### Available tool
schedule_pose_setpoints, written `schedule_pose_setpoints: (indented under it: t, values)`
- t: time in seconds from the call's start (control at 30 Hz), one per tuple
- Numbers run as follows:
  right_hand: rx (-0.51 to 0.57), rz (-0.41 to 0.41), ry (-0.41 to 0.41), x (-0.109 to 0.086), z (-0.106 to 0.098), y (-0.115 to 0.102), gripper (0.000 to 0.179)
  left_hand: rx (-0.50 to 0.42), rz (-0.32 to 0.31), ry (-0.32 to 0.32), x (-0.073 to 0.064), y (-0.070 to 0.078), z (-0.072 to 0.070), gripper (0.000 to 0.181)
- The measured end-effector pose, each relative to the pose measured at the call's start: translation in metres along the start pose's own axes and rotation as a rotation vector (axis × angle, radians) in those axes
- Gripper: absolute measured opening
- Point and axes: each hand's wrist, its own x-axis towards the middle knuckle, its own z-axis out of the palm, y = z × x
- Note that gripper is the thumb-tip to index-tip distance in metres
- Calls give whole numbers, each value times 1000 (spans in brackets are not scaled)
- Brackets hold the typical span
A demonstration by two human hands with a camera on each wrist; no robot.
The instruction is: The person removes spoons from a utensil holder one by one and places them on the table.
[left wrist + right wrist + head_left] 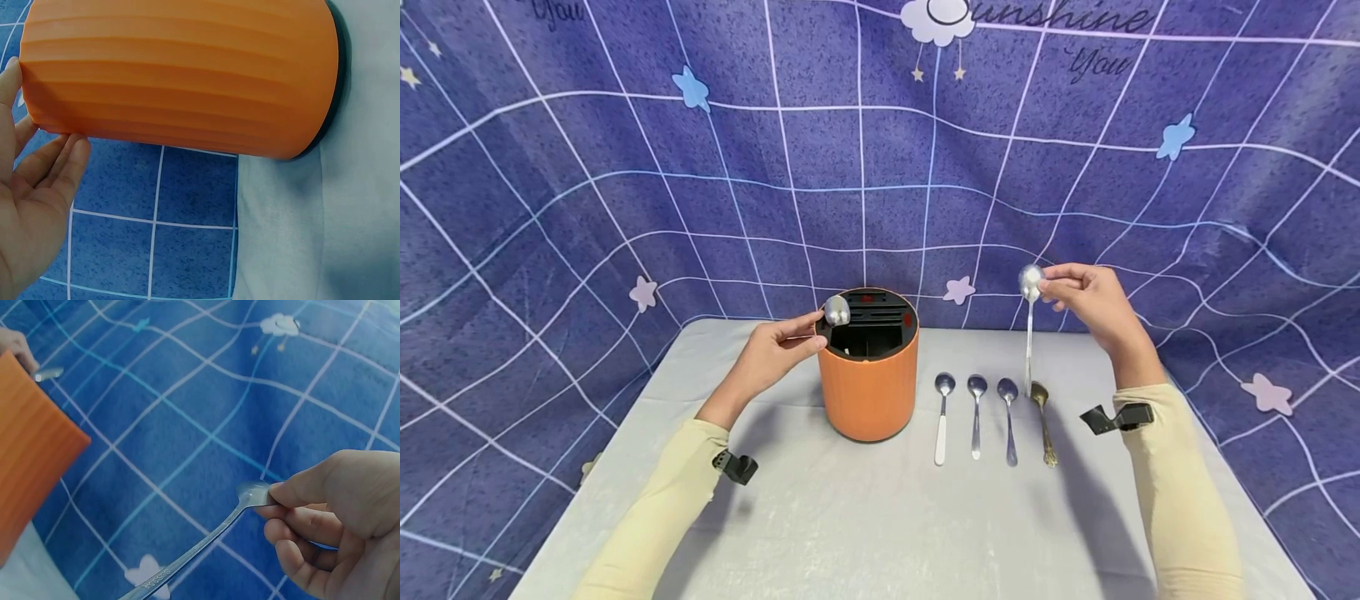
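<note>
Thumb and fingers of my right hand point(1092, 302) pinch a silver spoon point(1030, 321) by the edge of its bowl. The spoon hangs upright, handle down, above the table; engraved lettering shows on its handle point(181, 556) in the right wrist view. My left hand point(778, 354) touches the upper side of an orange ribbed utensil holder point(868, 400) with extended fingers. In the left wrist view, fingertips point(78, 150) rest against the holder's wall. Another spoon's bowl point(837, 310) sticks up from the holder beside the left fingers; its handle is hidden.
On the light-covered table point(880, 517), right of the holder, lie a white-handled spoon point(942, 417), two silver spoons point(976, 412) and a gold-toned spoon point(1043, 421). The holder's black slotted top point(880, 315) has a larger opening in front. A blue grid-patterned cloth point(880, 150) hangs behind.
</note>
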Motion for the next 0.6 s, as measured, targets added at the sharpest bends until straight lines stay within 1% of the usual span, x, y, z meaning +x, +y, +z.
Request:
schedule_pose_setpoints:
  t: [0.17,0.4,0.6]
  values:
    - [-59,65,-8,-3,-15,18,31,-6,3,6,1,-3,1,55]
    - [-32,167,-37,-5,-32,45,22,-8,4,9,-1,-2,0,55]
    - [-71,216,-54,-9,-43,66,18,-7,4,8,-1,-2,1,56]
